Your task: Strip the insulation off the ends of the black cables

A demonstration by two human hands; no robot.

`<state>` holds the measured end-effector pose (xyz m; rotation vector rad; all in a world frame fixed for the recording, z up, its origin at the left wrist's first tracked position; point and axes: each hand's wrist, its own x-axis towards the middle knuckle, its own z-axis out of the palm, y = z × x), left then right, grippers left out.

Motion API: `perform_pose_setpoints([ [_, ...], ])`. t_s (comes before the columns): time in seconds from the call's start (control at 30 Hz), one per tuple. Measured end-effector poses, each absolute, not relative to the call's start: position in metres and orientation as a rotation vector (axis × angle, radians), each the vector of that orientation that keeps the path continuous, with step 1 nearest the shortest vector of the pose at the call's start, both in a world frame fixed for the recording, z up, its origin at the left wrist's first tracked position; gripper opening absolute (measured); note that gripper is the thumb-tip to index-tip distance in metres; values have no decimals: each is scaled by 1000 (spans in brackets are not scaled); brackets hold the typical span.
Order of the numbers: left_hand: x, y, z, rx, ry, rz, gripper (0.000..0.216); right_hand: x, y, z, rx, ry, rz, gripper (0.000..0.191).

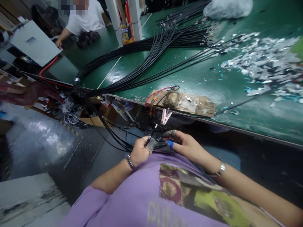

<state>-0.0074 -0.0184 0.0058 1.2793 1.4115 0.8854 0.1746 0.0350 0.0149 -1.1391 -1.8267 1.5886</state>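
My left hand [140, 151] is closed in a fist around a thin black cable [111, 138], thumb wrapped in grey tape. My right hand [187, 145] pinches the same cable's end just to the right, a blue cap on its thumb. Both hands sit close to my purple shirt, below the table's front edge. The cable runs left and up to a thick bundle of black cables [132, 67] lying across the green table [248, 107].
A taped cardboard fixture [189, 103] with red wires and a pink clip [165, 116] sits at the table edge. Cut scraps [265, 63] litter the right side. A plastic bag [227, 8] lies far back. Another person [82, 19] works at the far left beside a grey machine [35, 42].
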Motion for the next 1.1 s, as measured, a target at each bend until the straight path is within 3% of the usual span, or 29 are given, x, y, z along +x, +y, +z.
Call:
perform_pose_setpoints([
  [0.2,-6,-21,0,1404,1361,802,36,165,39,17,-1109,-1693,1692,15],
  [0.37,-9,-19,3,1431,1154,498,36,164,46,10,-1002,-1848,2030,10],
  [0.53,-9,-18,10,1231,1275,552,45,161,49,4,-1263,-1658,1655,6],
  [0.67,-10,-17,6,1081,1392,804,49,168,42,8,-1140,-1815,1526,27],
  [0.83,-7,-16,5,1023,1494,955,42,168,31,13,-1018,-1839,1648,31],
  [1.1,-5,-17,8,1114,1431,864,44,154,36,9,-1112,-895,2256,42],
])
